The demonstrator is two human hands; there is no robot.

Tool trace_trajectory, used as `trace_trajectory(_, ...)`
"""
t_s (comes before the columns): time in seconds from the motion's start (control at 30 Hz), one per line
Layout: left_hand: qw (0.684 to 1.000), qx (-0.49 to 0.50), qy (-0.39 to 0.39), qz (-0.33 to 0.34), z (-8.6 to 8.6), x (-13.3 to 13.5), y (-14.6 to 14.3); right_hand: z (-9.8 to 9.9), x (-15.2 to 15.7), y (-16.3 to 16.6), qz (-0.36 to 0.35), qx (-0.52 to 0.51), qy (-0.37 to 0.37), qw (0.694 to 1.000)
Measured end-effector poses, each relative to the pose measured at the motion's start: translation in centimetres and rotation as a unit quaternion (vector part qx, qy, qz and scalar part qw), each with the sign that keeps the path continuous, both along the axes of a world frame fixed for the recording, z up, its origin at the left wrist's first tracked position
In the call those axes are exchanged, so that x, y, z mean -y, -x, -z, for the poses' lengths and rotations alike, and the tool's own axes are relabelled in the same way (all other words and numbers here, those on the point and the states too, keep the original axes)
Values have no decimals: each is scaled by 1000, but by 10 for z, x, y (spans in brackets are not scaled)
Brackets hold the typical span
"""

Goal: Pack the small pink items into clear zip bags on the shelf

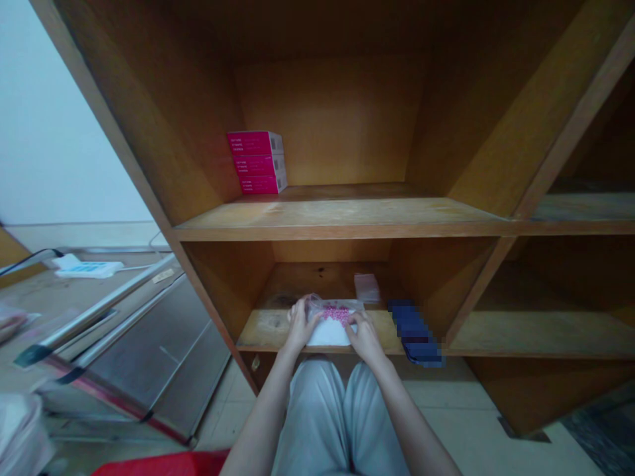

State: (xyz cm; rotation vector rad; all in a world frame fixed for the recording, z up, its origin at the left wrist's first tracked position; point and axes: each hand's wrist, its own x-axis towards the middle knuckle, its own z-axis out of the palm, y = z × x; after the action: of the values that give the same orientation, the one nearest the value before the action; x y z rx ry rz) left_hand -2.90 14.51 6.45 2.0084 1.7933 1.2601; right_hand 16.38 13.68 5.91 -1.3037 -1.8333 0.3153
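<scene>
Small pink beads (336, 313) lie together in a clear plastic bag (314, 303) over a white sheet (328, 334) on the lower shelf. My left hand (300, 325) is at the left end of the bag, its fingers curled on the plastic with the thumb toward the beads. At the right edge of the beads is my right hand (364, 334), fingers and thumb closed on the bag. The exact finger contact is too small to see clearly. A small clear packet (366, 288) lies behind my right hand.
Right of my hands, a blurred dark blue object (415, 333) overhangs the shelf's front edge. Three stacked pink boxes (258, 163) stand on the upper shelf (347, 215). At the left is a metal-framed case (163, 350); a red object (163, 463) shows below.
</scene>
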Motion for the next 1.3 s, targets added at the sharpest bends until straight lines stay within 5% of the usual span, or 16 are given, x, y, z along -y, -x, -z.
trace_trajectory(0.8,997,51,23,49,1,3,1,7,5,-2,-9,36,-12,999)
trace_trajectory(1.13,998,24,26,56,2,4,0,-46,-24,34,-33,-116,-46,992)
trace_trajectory(1.3,998,21,23,59,5,2,0,-58,-41,61,-88,-62,-39,993)
